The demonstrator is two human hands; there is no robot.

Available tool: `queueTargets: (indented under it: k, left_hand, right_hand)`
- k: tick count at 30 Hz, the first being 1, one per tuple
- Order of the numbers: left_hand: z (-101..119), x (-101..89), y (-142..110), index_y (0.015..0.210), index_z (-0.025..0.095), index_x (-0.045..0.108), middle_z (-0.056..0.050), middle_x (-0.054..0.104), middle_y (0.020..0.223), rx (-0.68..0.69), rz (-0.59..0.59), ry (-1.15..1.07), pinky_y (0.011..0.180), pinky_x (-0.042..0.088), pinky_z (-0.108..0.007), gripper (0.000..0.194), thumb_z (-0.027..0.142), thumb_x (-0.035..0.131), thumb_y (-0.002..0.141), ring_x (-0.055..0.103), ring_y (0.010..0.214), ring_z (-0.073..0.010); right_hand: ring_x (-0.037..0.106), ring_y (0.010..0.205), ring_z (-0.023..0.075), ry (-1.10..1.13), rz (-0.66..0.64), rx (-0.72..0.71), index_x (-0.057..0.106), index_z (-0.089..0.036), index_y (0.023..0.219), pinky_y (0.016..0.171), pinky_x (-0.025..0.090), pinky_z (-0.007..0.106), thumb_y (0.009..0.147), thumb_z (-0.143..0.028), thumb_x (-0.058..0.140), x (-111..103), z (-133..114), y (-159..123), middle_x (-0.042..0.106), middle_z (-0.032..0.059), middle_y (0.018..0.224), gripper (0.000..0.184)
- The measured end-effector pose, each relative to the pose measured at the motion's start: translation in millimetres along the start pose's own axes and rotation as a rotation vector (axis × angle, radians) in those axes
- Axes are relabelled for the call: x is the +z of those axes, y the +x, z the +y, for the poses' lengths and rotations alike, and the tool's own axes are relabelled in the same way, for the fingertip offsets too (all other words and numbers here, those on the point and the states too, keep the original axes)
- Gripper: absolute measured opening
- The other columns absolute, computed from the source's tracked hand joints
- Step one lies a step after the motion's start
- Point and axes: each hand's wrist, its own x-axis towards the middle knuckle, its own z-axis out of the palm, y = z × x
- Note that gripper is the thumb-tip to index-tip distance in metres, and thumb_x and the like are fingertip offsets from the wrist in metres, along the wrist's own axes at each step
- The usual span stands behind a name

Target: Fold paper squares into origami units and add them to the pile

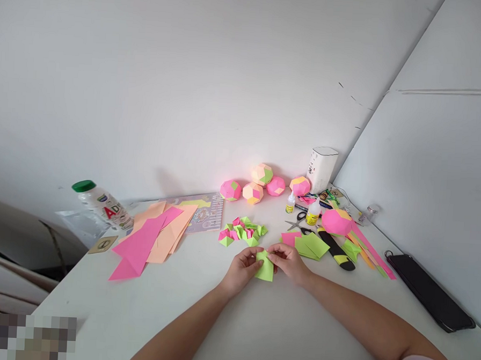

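Observation:
Between my two hands, just above the white table, is a small green sheet of paper [265,271]. My left hand [242,267] pinches its left edge, thumb on the front. At the upper right edge, my right hand [289,262] grips the same sheet with its fingertips; some fingers are hidden behind it. Behind my left hand lies a cluster of folded pink and green paper pieces [243,232]. Beside my right hand are flat green paper sheets [312,246] and a pink sheet [290,238].
Faceted paper balls [252,193] sit along the wall. Glue bottles [313,213], scissors [300,222], a box cutter [337,251] and paper strips [371,251] lie right, near a black case [430,292]. Left are large paper sheets [140,244], a notebook [210,216] and a green-capped bottle [104,205].

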Motion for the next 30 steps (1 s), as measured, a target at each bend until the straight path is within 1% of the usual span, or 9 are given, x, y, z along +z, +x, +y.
queueTargets:
  k: [2, 6, 15, 19, 21, 25, 27, 28, 30]
  left_hand:
    - [-0.7, -0.2, 0.8, 0.098, 0.018, 0.054, -0.003, 0.065, 0.079, 0.007, -0.004, 0.003, 0.068, 0.046, -0.029, 0.035, 0.033, 0.068, 0.070, 0.062, 0.072, -0.0163]
    - [-1.2, -0.4, 1.1, 0.099, 0.018, 0.054, -0.002, 0.063, 0.078, 0.015, -0.024, 0.010, 0.066, 0.045, -0.027, 0.034, 0.032, 0.067, 0.071, 0.060, 0.071, -0.0152]
    - [-5.1, -4.0, 0.8, 0.098, 0.018, 0.057, -0.001, 0.061, 0.075, 0.015, -0.022, 0.014, 0.067, 0.044, -0.027, 0.031, 0.030, 0.067, 0.071, 0.057, 0.071, -0.0140]
    - [-4.1, -4.3, 1.3, 0.095, 0.018, 0.060, -0.001, 0.060, 0.076, 0.026, 0.032, 0.013, 0.063, 0.043, -0.024, 0.031, 0.031, 0.069, 0.069, 0.055, 0.069, -0.0127]
    - [-1.9, -3.8, 1.4, 0.094, 0.017, 0.061, -0.002, 0.060, 0.076, 0.018, 0.072, 0.012, 0.063, 0.043, -0.025, 0.033, 0.032, 0.071, 0.067, 0.055, 0.069, -0.0132]
    - [3.0, -2.4, 1.1, 0.095, 0.017, 0.060, -0.003, 0.062, 0.081, 0.013, 0.129, -0.064, 0.065, 0.044, -0.026, 0.035, 0.032, 0.072, 0.065, 0.057, 0.071, -0.0143]
    - [4.7, -2.1, 0.9, 0.097, 0.018, 0.060, -0.003, 0.062, 0.082, 0.020, 0.151, -0.098, 0.065, 0.045, -0.026, 0.036, 0.031, 0.072, 0.065, 0.057, 0.072, -0.0149]
    - [5.1, -2.1, 0.9, 0.097, 0.018, 0.060, -0.003, 0.063, 0.082, 0.025, 0.164, -0.107, 0.066, 0.045, -0.027, 0.036, 0.031, 0.072, 0.065, 0.058, 0.073, -0.0153]
    - [5.3, -2.6, 1.3, 0.099, 0.018, 0.059, -0.003, 0.063, 0.084, 0.039, 0.190, -0.116, 0.068, 0.045, -0.027, 0.038, 0.030, 0.072, 0.065, 0.058, 0.077, -0.0160]
  right_hand:
    - [0.052, 0.045, 0.0096, -0.002, -0.004, 0.002, 0.061, -0.016, 0.084, 0.044, 0.045, 0.024, 0.071, -0.036, 0.067, 0.0, 0.1, 0.2, 0.056, -0.0037, 0.059, 0.024]
    - [0.052, 0.045, 0.0098, 0.003, -0.012, 0.007, 0.061, -0.017, 0.084, 0.045, 0.045, 0.024, 0.070, -0.037, 0.068, 0.5, 0.6, 0.0, 0.056, -0.0038, 0.058, 0.025]
    - [0.053, 0.047, 0.0102, -0.053, -0.058, 0.007, 0.061, -0.016, 0.087, 0.048, 0.046, 0.025, 0.073, -0.034, 0.065, -1.7, 1.8, -1.5, 0.056, -0.0034, 0.059, 0.023]
    - [0.053, 0.047, 0.0098, -0.079, -0.077, 0.004, 0.061, -0.016, 0.086, 0.049, 0.046, 0.025, 0.074, -0.035, 0.064, -0.7, -0.1, -2.2, 0.056, -0.0033, 0.060, 0.023]
    - [0.053, 0.048, 0.0095, -0.068, -0.077, 0.003, 0.060, -0.016, 0.088, 0.048, 0.046, 0.025, 0.075, -0.036, 0.063, 0.2, -0.9, -2.4, 0.056, -0.0024, 0.064, 0.024]
    - [0.059, 0.059, 0.0124, 0.033, -0.065, 0.008, 0.049, -0.020, 0.109, 0.047, 0.047, 0.024, 0.077, -0.037, 0.062, 1.3, -3.0, -2.7, 0.057, 0.0017, 0.083, 0.039]
    - [0.060, 0.064, 0.0141, 0.037, -0.084, 0.017, 0.045, -0.020, 0.114, 0.047, 0.047, 0.023, 0.076, -0.036, 0.063, 1.8, -3.9, -3.2, 0.056, 0.0031, 0.087, 0.045]
    - [0.060, 0.066, 0.0143, 0.014, -0.100, 0.021, 0.046, -0.020, 0.112, 0.047, 0.047, 0.023, 0.075, -0.035, 0.064, 2.1, -4.1, -3.4, 0.056, 0.0032, 0.087, 0.044]
    - [0.058, 0.065, 0.0132, -0.068, -0.135, 0.014, 0.053, -0.018, 0.101, 0.048, 0.046, 0.022, 0.074, -0.034, 0.065, 2.9, -3.9, -3.8, 0.056, 0.0025, 0.083, 0.033]
